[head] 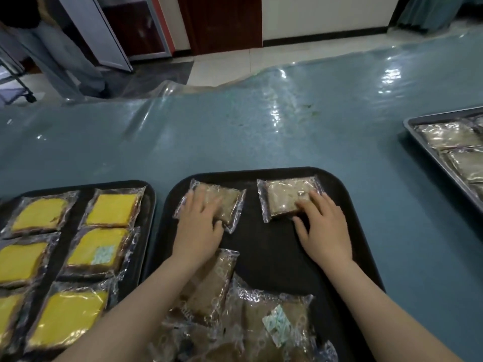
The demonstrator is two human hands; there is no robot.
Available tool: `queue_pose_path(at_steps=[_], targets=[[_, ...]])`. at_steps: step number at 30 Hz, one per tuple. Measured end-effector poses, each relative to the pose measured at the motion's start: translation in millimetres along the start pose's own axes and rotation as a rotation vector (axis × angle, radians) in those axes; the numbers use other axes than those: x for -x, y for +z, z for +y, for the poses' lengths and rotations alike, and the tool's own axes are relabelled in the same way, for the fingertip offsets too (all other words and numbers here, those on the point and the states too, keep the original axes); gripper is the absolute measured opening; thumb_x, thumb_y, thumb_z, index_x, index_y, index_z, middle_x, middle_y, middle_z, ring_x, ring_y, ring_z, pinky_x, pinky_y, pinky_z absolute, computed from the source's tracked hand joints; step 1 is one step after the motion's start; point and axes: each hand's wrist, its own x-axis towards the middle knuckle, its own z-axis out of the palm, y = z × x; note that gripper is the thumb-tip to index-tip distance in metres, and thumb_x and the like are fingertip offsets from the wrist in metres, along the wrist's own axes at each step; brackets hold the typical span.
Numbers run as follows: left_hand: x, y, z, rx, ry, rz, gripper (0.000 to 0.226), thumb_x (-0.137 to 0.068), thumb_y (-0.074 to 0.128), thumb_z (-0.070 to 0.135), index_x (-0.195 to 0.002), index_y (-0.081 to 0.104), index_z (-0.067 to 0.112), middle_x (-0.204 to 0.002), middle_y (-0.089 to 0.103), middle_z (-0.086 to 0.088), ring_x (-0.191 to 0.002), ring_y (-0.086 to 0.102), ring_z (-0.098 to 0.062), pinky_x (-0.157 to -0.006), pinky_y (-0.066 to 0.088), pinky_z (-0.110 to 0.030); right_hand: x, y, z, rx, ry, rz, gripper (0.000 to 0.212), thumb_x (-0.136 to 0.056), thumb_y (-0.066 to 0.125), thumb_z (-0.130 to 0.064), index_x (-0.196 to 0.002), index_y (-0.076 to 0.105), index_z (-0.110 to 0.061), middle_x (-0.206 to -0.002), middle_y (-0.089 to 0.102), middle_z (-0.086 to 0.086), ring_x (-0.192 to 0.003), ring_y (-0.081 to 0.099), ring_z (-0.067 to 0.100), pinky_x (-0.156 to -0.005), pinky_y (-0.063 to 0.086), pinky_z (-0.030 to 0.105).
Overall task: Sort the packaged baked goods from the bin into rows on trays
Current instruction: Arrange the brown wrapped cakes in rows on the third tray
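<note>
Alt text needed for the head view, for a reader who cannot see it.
Two bare hands press flat on two brown packs at the far end of a black tray: left hand on the left pack, right hand on the right pack. More brown packs lie heaped at its near end; a tray of yellow packs sits left.

Single head-worn view, forward and down, close over the black tray on the table.
</note>
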Motion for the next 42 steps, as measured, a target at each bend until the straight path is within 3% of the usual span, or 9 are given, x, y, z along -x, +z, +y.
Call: queue_pose_path(at_steps=[6,13,20,23,27,31,33,36,42], targets=[[-13.7,17.9,-0.9,-0.131,0.027,-0.226,0.060,-0.096,0.032,0.051,-0.150,0.011,0.034,-0.159,0.006,-0.002,-0.145,-0.005,-0.025,-0.117,0.004,-0.045,8.7,1.2,-0.3,0.059,-0.263,0.056,0.041,-0.086,0.065,-0.025,-0.127,0.061,-0.026,-0.136,0.055,0.006,-0.131,0.044,0.030,-0.111,0.028,0.052],[-7.9,11.7,10.0,-0.099,0.058,-0.206,0.073,-0.095,0.036,0.051,-0.149,-0.009,0.029,-0.157,-0.017,-0.004,-0.139,-0.025,-0.022,-0.111,-0.009,-0.039,3.3,4.4,-1.3,0.073,-0.186,-0.111,0.049,-0.097,0.039,-0.038,-0.146,0.033,-0.035,-0.157,0.025,-0.007,-0.147,0.010,0.017,-0.118,0.002,0.045],[68.3,-13.1,-4.4,-0.214,0.157,-0.319,0.064,-0.095,0.029,0.055,-0.150,0.006,0.032,-0.158,-0.004,0.004,-0.142,-0.015,-0.014,-0.109,-0.011,-0.035,44.5,-23.9,-10.8,-0.353,-0.076,0.024,0.031,-0.087,0.064,-0.014,-0.118,0.063,-0.021,-0.139,0.049,-0.007,-0.137,0.034,0.013,-0.114,0.018,0.030],[95.0,-24.1,-20.6,-0.244,0.098,-0.322,0.065,-0.092,0.026,0.061,-0.149,0.007,0.037,-0.159,-0.002,0.006,-0.144,-0.013,-0.017,-0.110,-0.013,-0.042,77.7,-34.0,-26.4,-0.639,0.096,-0.148,0.023,-0.085,0.070,-0.021,-0.107,0.067,-0.029,-0.119,0.061,-0.012,-0.121,0.051,0.008,-0.098,0.034,0.018],[120.3,-32.3,-29.6,-0.227,0.095,-0.413,0.080,-0.078,0.012,0.077,-0.148,-0.002,0.041,-0.157,-0.017,0.002,-0.143,-0.016,-0.023,-0.112,-0.010,-0.046,95.3,-40.3,-41.4,-0.299,-0.116,-0.530,0.057,-0.079,0.072,-0.048,-0.130,0.058,-0.028,-0.144,0.044,-0.009,-0.142,0.022,0.011,-0.111,0.017,0.023],[127.2,-36.1,-29.6,-0.061,-0.117,-0.402,0.095,-0.074,0.048,0.075,-0.148,-0.003,0.041,-0.159,-0.007,-0.006,-0.144,0.007,-0.033,-0.115,0.010,-0.045,98.2,-52.6,-54.6,-0.225,-0.145,-0.597,0.046,-0.074,0.076,-0.045,-0.116,0.066,-0.028,-0.130,0.058,-0.007,-0.126,0.047,0.014,-0.103,0.033,0.024],[127.5,-37.3,-25.8,0.038,-0.131,-0.341,0.100,-0.070,0.064,0.067,-0.148,0.006,0.040,-0.155,0.022,-0.008,-0.135,0.033,-0.029,-0.108,0.030,-0.041,98.8,-61.9,-57.4,-0.307,-0.087,-0.567,0.031,-0.070,0.081,-0.040,-0.096,0.067,-0.031,-0.094,0.067,-0.012,-0.088,0.062,0.006,-0.077,0.050,0.024],[122.7,-41.8,-20.7,0.210,-0.168,-0.251,0.106,-0.061,0.081,0.052,-0.145,0.021,0.034,-0.135,0.046,-0.001,-0.115,0.050,-0.017,-0.095,0.042,-0.032,97.9,-73.3,-55.7,-0.341,-0.032,-0.450,0.024,-0.072,0.080,-0.035,-0.085,0.060,-0.032,-0.079,0.062,-0.011,-0.072,0.059,0.005,-0.062,0.048,0.023],[110.2,-47.7,-21.7,0.377,-0.212,-0.098,0.078,-0.073,0.077,0.009,-0.139,0.040,0.029,-0.129,0.056,0.002,-0.102,0.051,-0.004,-0.076,0.044,-0.014,90.0,-94.6,-40.3,-0.440,-0.014,0.195,0.030,-0.077,0.069,-0.008,-0.088,0.061,-0.034,-0.084,0.060,-0.021,-0.078,0.054,0.001,-0.073,0.046,0.025]])
